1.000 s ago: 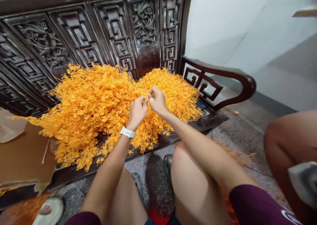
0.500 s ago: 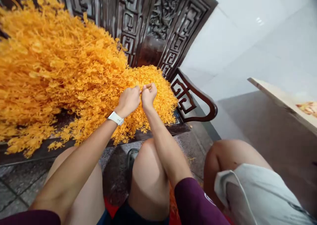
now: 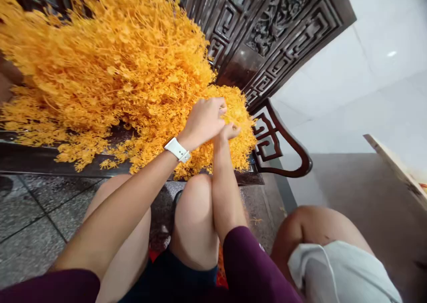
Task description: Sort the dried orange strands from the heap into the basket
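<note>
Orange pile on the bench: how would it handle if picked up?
The pile is probably light for its bulk: thin sprigs, visible gaps. Likely floppy at the edges, where they splay over the bench. May snag and lift in clumps, since sprigs overlap.

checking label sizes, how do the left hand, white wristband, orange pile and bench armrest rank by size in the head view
1. Orange pile
2. Bench armrest, by its outline
3. Left hand
4. White wristband
</note>
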A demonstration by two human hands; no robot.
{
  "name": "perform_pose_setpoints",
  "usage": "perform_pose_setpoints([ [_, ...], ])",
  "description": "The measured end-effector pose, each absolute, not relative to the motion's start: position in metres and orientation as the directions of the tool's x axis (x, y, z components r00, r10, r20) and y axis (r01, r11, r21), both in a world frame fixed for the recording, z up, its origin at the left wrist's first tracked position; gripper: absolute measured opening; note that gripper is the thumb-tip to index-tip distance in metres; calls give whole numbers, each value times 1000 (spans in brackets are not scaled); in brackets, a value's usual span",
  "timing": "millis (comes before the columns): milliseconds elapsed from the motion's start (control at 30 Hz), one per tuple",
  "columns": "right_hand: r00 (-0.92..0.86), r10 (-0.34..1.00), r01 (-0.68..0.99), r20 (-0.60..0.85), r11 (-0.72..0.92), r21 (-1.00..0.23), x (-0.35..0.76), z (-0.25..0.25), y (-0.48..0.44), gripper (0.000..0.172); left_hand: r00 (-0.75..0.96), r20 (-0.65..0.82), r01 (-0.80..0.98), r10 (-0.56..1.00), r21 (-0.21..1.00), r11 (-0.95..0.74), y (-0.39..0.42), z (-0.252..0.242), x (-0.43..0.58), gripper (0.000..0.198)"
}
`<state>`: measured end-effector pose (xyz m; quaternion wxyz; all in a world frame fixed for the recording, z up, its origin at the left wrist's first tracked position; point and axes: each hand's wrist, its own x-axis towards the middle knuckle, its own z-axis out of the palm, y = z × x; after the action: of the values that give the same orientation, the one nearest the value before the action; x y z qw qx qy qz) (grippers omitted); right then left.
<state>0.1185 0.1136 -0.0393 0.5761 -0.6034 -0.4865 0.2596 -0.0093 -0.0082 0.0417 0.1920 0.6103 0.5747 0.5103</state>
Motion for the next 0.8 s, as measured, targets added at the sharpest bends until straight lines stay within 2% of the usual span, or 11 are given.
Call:
perform_pose_setpoints([
  [67,351,899,287,262,163,-944,126,-43,115,20,-186,397,364,899,878,-312,-11,39,-21,15],
  [200,215,931,288,294,227,-930,125,-47,127,25,-144,188,-22,971,981,-193,-8,25,-50,21],
  [267,241,926,328,291,204,-922,119,-49,131,25,-147,112,-159,983,978,-136,-9,24,-63,19],
  [333,293,890,393,350,221,-892,111,-49,131,27,-136,95,-219,986,968,-124,-10,25,-73,16],
  [400,317,841,415,438,292,-862,102,-44,124,41,-114,119,-209,986,968,-140,-10,27,-80,16],
  [500,260,819,360,511,409,-838,85,-24,103,60,-92,211,-74,973,973,-218,-7,23,-86,17],
  [567,209,756,360,620,530,-768,73,-6,82,59,-63,284,39,957,959,-282,-4,20,-89,16],
  [667,41,581,399,813,736,-546,60,13,54,49,6,371,137,929,920,-369,-3,17,-93,16],
  [733,-97,560,432,823,769,-472,56,14,45,51,51,404,157,913,900,-407,-4,19,-98,19],
  [800,-190,588,467,787,759,-454,56,9,44,58,81,418,175,905,888,-426,-5,21,-103,19],
])
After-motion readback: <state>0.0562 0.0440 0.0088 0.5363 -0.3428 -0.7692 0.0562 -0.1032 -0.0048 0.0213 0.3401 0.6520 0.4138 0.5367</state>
